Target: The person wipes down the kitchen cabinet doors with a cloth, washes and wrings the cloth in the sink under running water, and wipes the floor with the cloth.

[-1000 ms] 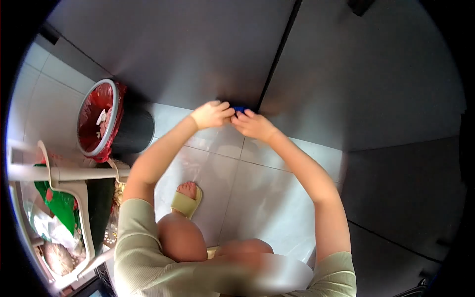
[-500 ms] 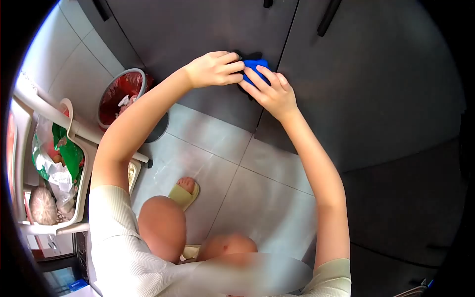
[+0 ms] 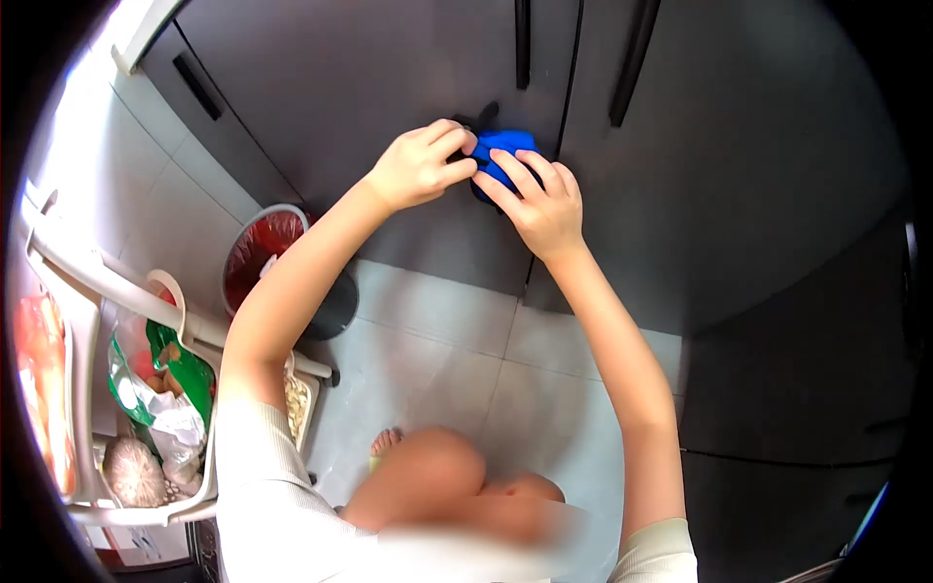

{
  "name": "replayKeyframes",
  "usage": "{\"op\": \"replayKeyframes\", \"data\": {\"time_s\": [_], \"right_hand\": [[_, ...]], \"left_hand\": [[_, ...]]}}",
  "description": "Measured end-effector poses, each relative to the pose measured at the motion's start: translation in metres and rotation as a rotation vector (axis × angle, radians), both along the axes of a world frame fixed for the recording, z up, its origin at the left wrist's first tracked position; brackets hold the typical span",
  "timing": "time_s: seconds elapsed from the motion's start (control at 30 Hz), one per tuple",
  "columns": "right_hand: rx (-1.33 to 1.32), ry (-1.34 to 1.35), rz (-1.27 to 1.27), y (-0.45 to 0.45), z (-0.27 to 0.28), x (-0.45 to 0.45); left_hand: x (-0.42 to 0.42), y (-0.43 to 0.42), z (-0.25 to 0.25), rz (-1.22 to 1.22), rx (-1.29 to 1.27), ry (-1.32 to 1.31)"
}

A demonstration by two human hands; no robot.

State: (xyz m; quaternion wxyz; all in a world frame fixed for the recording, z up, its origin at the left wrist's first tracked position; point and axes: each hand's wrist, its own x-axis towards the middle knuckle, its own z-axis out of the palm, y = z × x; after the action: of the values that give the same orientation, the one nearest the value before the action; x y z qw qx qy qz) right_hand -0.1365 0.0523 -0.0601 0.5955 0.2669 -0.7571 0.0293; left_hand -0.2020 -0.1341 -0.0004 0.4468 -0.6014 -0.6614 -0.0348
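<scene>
In the head view, a small blue and black bundle [image 3: 512, 143], soft like fabric, is held up in front of dark cabinet doors. My left hand [image 3: 416, 167] pinches its black edge on the left, thumb and fingers close together. Across the blue part lie the bent fingers of my right hand [image 3: 540, 206], gripping it from the near side. A black tip [image 3: 487, 116] sticks up above my left fingers. The underside of the bundle is hidden behind both hands, so its exact kind is unclear.
Dark cabinet doors [image 3: 369, 68] with long black handles [image 3: 634, 63] stand ahead. At left are a bin with a red liner [image 3: 262, 243] and a white rack [image 3: 126, 287] holding bagged food. Grey floor tiles [image 3: 437, 311] and my bent knees lie below.
The camera view has tilted, so the bin, rack and floor sit lower and further right. Both hands stay on the bundle; my right fingers are spread a little differently over the blue part.
</scene>
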Motion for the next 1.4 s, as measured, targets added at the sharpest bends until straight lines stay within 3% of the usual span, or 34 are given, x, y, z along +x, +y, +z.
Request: {"op": "replayKeyframes", "data": {"time_s": [0.1, 0.23, 0.4, 0.6, 0.73, 0.77, 0.87, 0.97, 1.03, 1.13, 1.27, 1.4], "right_hand": [[-0.062, 0.006, 0.06, -0.024, 0.04, -0.006], [0.011, 0.045, 0.107, -0.048, 0.081, -0.013], [-0.077, 0.045, -0.061, -0.057, 0.143, -0.025], [-0.122, 0.24, -0.191, -0.047, 0.22, -0.041], [-0.152, 0.26, -0.192, -0.068, 0.214, -0.056], [-0.168, 0.158, -0.107, -0.078, 0.208, -0.051], [-0.072, -0.012, 0.019, -0.092, 0.174, -0.052], [0.002, -0.027, -0.034, -0.087, 0.129, -0.054], [0.025, -0.009, -0.148, -0.074, 0.127, -0.048], [-0.07, 0.091, -0.198, -0.07, 0.159, -0.051], [-0.224, 0.176, -0.2, -0.085, 0.21, -0.059], [-0.223, 0.143, -0.1, -0.102, 0.207, -0.068]], "left_hand": [[-0.008, -0.015, 0.04, -0.004, 0.052, 0.017], [-0.016, -0.034, 0.071, -0.008, 0.335, 0.082], [-0.029, -0.028, 0.109, -0.034, 0.428, 0.191], [-0.04, 0.0, 0.189, -0.047, 0.569, 0.372], [-0.046, -0.002, 0.181, -0.045, 0.675, 0.255], [-0.046, -0.006, 0.171, -0.017, 0.703, 0.2], [-0.04, -0.017, 0.114, 0.079, 0.898, -0.02], [-0.035, -0.02, 0.067, 0.128, 0.873, -0.116], [-0.035, -0.026, 0.076, 0.119, 0.722, -0.083], [-0.033, -0.025, 0.128, 0.096, 0.568, 0.007], [-0.05, -0.018, 0.189, -0.045, 0.639, 0.173], [-0.052, -0.025, 0.169, 0.002, 0.793, 0.083]]}}
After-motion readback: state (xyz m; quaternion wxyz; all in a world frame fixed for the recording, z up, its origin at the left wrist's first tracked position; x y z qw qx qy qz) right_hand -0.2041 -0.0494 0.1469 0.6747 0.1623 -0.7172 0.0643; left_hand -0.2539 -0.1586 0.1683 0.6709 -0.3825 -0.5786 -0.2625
